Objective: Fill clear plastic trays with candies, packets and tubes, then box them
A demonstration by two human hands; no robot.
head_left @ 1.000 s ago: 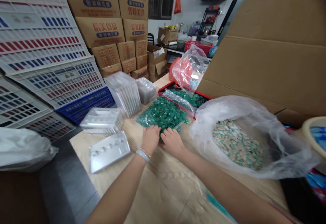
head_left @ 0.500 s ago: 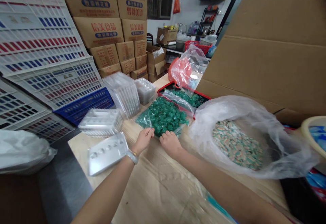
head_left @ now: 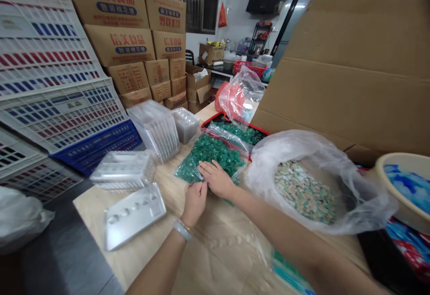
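A clear plastic bag [head_left: 188,169] full of small green pieces lies on the wooden table. My left hand [head_left: 195,202] is closed at the bag's near edge, thumb and fingers pinching the film. On top of the bag rests my right hand [head_left: 217,179], its fingers stretched out flat over the near side and partly hiding the green pieces. Just behind is a red-rimmed black tray [head_left: 264,132] with more green pieces and some plastic film in it.
Stacked clear plastic trays [head_left: 122,169] and one tray lying flat [head_left: 134,219] are at the left. On the right stands an open translucent bag [head_left: 258,165] of small striped pieces, beside a cream basin [head_left: 381,172]. A large cardboard flap [head_left: 349,80] rises behind.
My right hand has gone from a closed grip at the bag's near edge to lying flat on top, further left. My left hand has come nearer, still closed. The view has shifted slightly.
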